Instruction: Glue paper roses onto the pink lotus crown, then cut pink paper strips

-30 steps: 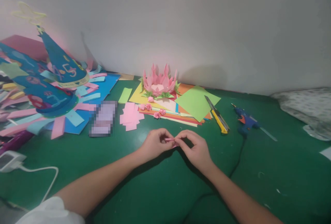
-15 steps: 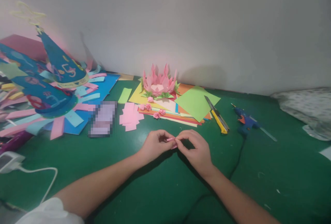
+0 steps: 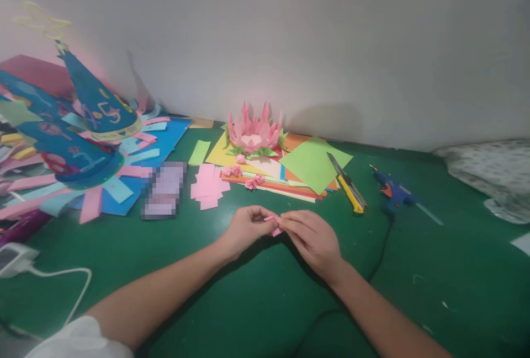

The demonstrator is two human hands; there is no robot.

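Both hands meet over the green table [image 3: 256,303] near its middle. My left hand [image 3: 247,228] is closed, pinching one end of a small pink paper piece [image 3: 274,225]. My right hand [image 3: 312,238] pinches the other end with thumb and fingers pressed together. The paper is mostly hidden between the fingertips. Just beyond lie loose pink paper squares [image 3: 208,186] and three small pink paper roses [image 3: 252,182].
A pink paper lotus [image 3: 255,133] sits on a stack of coloured sheets [image 3: 311,166] by the wall. A yellow utility knife [image 3: 349,189] and blue glue gun [image 3: 391,192] lie right. Blue paper cone hats [image 3: 89,121] crowd the left; a white charger [image 3: 12,256] with cable lies front left.
My right hand's fingers have flattened and slid forward over the pink piece, lying lower than before. My left hand has stayed almost in place.
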